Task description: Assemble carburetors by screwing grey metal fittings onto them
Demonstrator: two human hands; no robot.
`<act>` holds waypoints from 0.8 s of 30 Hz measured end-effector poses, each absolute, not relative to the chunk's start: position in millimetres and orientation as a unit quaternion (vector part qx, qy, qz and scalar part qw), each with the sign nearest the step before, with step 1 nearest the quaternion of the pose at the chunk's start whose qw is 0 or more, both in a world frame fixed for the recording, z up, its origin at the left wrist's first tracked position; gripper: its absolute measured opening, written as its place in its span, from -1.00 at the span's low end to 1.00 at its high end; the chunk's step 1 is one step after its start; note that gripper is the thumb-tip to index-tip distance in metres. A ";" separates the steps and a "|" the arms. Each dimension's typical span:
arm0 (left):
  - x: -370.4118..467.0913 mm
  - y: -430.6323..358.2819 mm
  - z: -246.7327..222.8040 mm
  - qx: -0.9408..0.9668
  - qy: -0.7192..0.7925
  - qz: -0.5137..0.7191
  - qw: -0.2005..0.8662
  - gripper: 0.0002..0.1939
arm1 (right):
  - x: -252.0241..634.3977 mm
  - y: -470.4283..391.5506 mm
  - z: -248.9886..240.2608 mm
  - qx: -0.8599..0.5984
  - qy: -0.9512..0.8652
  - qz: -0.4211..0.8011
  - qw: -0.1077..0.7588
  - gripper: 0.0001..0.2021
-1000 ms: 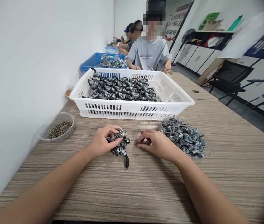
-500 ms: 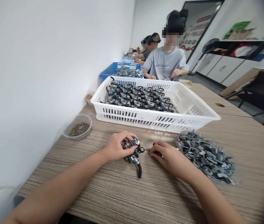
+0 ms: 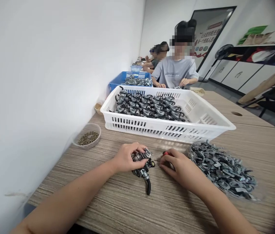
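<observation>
My left hand [image 3: 129,157] is wrapped round a dark metal part [image 3: 142,173] with a black curved tube pointing toward me, low over the wooden table. To the right of it, my right hand [image 3: 180,165] is closed round a small tool with a red handle [image 3: 166,153]. The tool's thin tip points left at the metal part; whether they touch cannot be made out. Close to my right wrist stands a clear container [image 3: 221,170] heaped with grey metal pieces.
A white basket [image 3: 152,132] of similar dark parts stands behind my hands. At the left, a clear bowl [image 3: 99,136] holds small brass-coloured pieces. Beyond are a blue basket [image 3: 114,85] and a person in a grey shirt [image 3: 175,71]. A white wall borders the table's left side.
The whole view has shifted, so everything appears slightly lower and further right. Both hands keep their grips; the hands and the part hold nearly the same places on the table.
</observation>
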State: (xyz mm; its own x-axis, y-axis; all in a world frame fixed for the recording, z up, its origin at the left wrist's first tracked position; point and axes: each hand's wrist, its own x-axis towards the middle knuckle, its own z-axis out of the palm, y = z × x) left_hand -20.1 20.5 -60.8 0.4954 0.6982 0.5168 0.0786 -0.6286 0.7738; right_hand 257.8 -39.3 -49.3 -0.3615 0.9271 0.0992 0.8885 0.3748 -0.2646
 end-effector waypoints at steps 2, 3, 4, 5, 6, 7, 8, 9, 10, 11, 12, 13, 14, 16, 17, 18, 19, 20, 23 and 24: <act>-20.2 20.4 -60.2 0.790 0.248 0.436 0.353 -0.73 | 260.6 -38.4 -52.0 -0.539 -0.829 0.061 0.137 -0.87; -20.1 20.3 -60.1 0.790 0.249 0.435 0.355 -0.73 | 261.8 -38.1 -53.2 -0.534 -0.831 0.046 0.145 -0.88; -20.1 20.2 -60.1 0.789 0.248 0.435 0.356 -0.73 | 262.8 -37.9 -54.2 -0.530 -0.833 0.031 0.152 -0.90; -19.9 20.1 -60.3 0.789 0.247 0.435 0.357 -0.73 | 263.5 -37.7 -54.9 -0.527 -0.835 0.021 0.155 -0.92; -19.8 20.0 -60.7 0.789 0.246 0.435 0.358 -0.73 | 264.0 -37.5 -55.1 -0.524 -0.837 0.018 0.155 -0.94; -19.6 19.9 -61.2 0.789 0.245 0.435 0.359 -0.73 | 264.1 -37.3 -54.9 -0.521 -0.840 0.021 0.153 -0.94; -19.4 19.9 -61.7 0.789 0.244 0.435 0.359 -0.73 | 263.8 -37.3 -54.4 -0.519 -0.842 0.025 0.147 -0.94; -19.3 19.9 -62.0 0.790 0.243 0.435 0.358 -0.73 | 263.0 -37.5 -53.6 -0.519 -0.843 0.024 0.140 -0.92; -19.2 20.0 -62.0 0.790 0.243 0.437 0.355 -0.73 | 262.0 -37.9 -52.6 -0.522 -0.843 0.017 0.132 -0.90; -19.2 20.2 -61.6 0.792 0.242 0.440 0.346 -0.73 | 260.8 -38.4 -51.5 -0.525 -0.842 0.005 0.124 -0.89; -19.2 20.5 -60.8 0.796 0.241 0.444 0.333 -0.73 | 259.4 -39.1 -50.5 -0.527 -0.841 -0.010 0.117 -0.88; -19.3 20.8 -59.6 0.802 0.238 0.447 0.317 -0.73 | 258.2 -39.7 -49.6 -0.528 -0.842 -0.022 0.109 -0.89; -19.4 21.1 -58.0 0.808 0.235 0.449 0.299 -0.73 | 257.1 -40.3 -48.8 -0.527 -0.843 -0.030 0.102 -0.88; -19.8 21.8 -54.8 0.819 0.231 0.449 0.272 -0.73 | 256.1 -40.5 -47.1 -0.520 -0.849 -0.028 0.093 -0.87; -20.0 22.1 -53.3 0.822 0.229 0.448 0.265 -0.73 | 256.1 -40.3 -46.0 -0.515 -0.852 -0.022 0.092 -0.87; -20.3 22.2 -52.2 0.824 0.227 0.449 0.261 -0.73 | 256.4 -39.9 -44.4 -0.510 -0.855 -0.018 0.095 -0.88; -20.7 22.4 -51.5 0.825 0.224 0.450 0.258 -0.73 | 256.8 -39.7 -42.1 -0.505 -0.857 -0.017 0.103 -0.90; -21.0 22.4 -50.9 0.826 0.218 0.453 0.256 -0.73 | 257.1 -39.8 -39.1 -0.500 -0.858 -0.016 0.117 -0.90; -22.1 21.5 -49.1 0.824 0.202 0.468 0.248 -0.70 | 254.4 -44.2 -26.4 -0.495 -0.846 0.015 0.196 -0.91; -22.4 20.7 -47.9 0.822 0.197 0.475 0.245 -0.69 | 251.8 -47.2 -21.7 -0.494 -0.837 0.040 0.230 -0.92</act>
State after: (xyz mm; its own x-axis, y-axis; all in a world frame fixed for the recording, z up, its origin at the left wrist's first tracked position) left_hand -22.4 20.7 -47.9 0.4705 0.5571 0.6843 0.0921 -0.8023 0.5898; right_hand 251.8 -47.2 -21.7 -0.4054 0.8465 0.3450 0.8095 0.5078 -0.2948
